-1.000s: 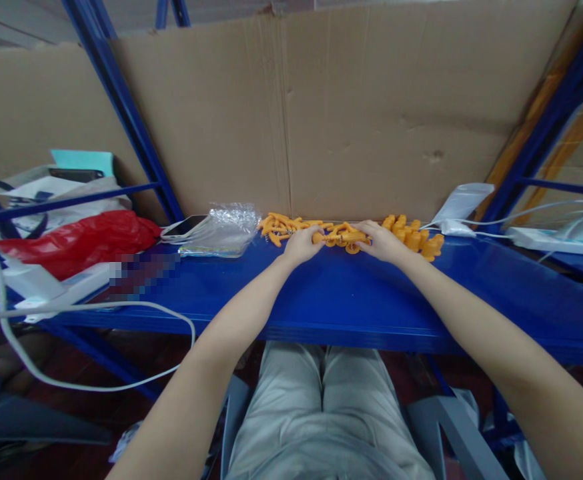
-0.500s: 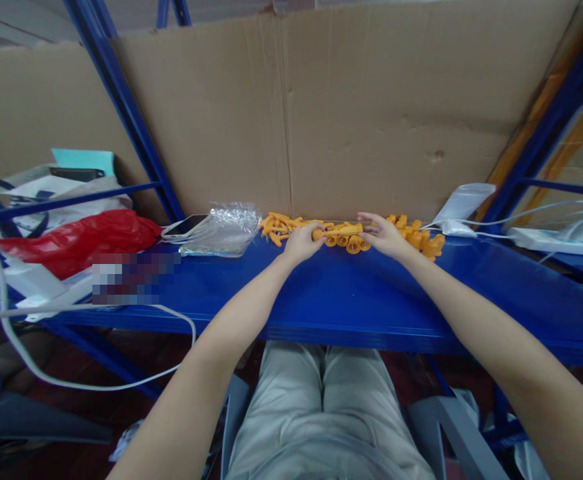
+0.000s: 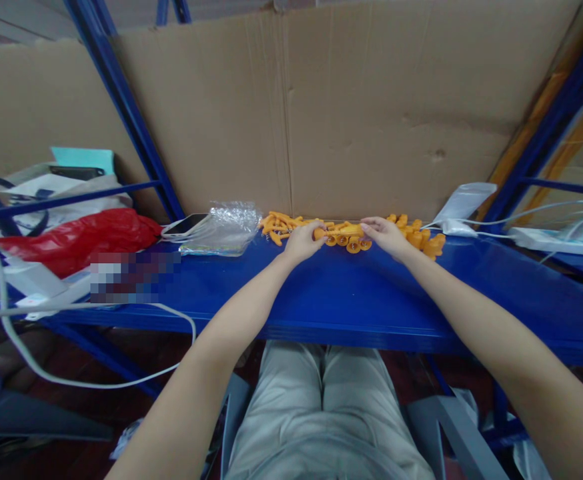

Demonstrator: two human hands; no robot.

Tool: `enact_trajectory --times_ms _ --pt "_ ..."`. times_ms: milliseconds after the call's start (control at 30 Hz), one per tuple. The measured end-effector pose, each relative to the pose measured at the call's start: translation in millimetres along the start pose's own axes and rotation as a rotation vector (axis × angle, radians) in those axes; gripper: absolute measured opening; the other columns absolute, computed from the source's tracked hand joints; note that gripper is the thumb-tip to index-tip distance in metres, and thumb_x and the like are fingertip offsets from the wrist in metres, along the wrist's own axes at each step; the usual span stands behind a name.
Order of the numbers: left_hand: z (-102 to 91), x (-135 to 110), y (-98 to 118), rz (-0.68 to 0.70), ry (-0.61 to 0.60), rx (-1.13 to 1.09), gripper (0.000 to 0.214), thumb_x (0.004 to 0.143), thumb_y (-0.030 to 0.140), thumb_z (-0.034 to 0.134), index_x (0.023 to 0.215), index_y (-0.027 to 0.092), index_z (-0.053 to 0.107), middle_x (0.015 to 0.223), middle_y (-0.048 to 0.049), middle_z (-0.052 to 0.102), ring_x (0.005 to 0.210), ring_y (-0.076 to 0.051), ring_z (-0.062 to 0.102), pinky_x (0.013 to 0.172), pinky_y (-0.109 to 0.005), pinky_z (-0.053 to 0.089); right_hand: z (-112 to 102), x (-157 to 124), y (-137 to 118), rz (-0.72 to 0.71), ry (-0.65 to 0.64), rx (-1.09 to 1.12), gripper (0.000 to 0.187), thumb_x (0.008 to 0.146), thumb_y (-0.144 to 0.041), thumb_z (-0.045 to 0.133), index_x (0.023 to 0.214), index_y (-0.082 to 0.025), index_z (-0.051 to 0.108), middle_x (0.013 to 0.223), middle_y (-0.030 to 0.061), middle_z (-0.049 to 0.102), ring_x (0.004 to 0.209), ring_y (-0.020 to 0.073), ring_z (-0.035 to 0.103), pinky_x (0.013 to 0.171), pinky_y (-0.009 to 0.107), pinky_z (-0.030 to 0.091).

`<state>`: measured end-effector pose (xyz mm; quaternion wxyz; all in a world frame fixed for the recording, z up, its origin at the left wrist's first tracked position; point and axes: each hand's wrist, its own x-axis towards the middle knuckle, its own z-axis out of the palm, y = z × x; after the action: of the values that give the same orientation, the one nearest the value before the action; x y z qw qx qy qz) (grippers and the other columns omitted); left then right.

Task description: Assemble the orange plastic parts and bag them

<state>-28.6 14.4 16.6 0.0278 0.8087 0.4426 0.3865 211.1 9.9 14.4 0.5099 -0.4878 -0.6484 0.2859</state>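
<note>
Both hands meet at the back of a blue shelf. My left hand pinches the left end of an orange plastic piece, and my right hand pinches its right end, holding it level just above the shelf. Small orange round parts lie directly under it. A loose pile of long orange parts lies left of my hands. A heap of chunkier orange parts lies to the right.
A crumpled clear plastic bag and a phone lie left of the orange parts. A red bag, white cables and boxes sit further left. A white pouch and power strip are at right. Cardboard backs the shelf.
Both hands have lifted the orange piece slightly off the shelf and moved a little toward the cardboard; the right hand's fingers closed in on its right end.
</note>
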Motion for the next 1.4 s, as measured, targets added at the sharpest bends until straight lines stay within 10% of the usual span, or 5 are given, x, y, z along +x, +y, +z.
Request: enact_trajectory --times_ms 633,933,1400 --pt "3.4 1 -7 0.046 0.002 0.013 0.018 0.082 0.020 0.068 0.099 0.021 0.070 0.092 -0.0022 0.076 0.086 -0.021 0.069 0.083 -0.033 0.050 -4 -10 -14 0.121 -0.118 0.003 0.022 0.084 -0.035 0.077 0.083 -0.017 0.066 0.064 0.0029 0.068 0.055 0.0120 0.063 0.060 0.024 0.054" --pt "3.9 1 -4 0.071 0.013 0.024 0.020 0.082 0.017 0.068 0.102 0.020 0.070 0.096 -0.0033 0.076 0.089 -0.020 0.069 0.084 -0.032 0.051 -3 -13 -14 0.211 -0.195 -0.007 0.059 0.085 -0.074 0.056 0.063 -0.019 0.059 0.054 0.0070 0.062 0.044 0.0124 0.056 0.042 0.023 0.045" --pt "8.7 1 -9 0.044 -0.004 0.011 0.019 0.081 0.023 0.070 0.100 0.019 0.070 0.080 -0.0018 0.073 0.074 -0.019 0.067 0.074 -0.030 0.052 1 -16 -16 0.246 -0.256 0.094 0.033 0.097 -0.049 0.057 0.108 -0.018 0.060 0.088 0.0109 0.075 0.053 0.0121 0.064 0.048 0.022 0.048"
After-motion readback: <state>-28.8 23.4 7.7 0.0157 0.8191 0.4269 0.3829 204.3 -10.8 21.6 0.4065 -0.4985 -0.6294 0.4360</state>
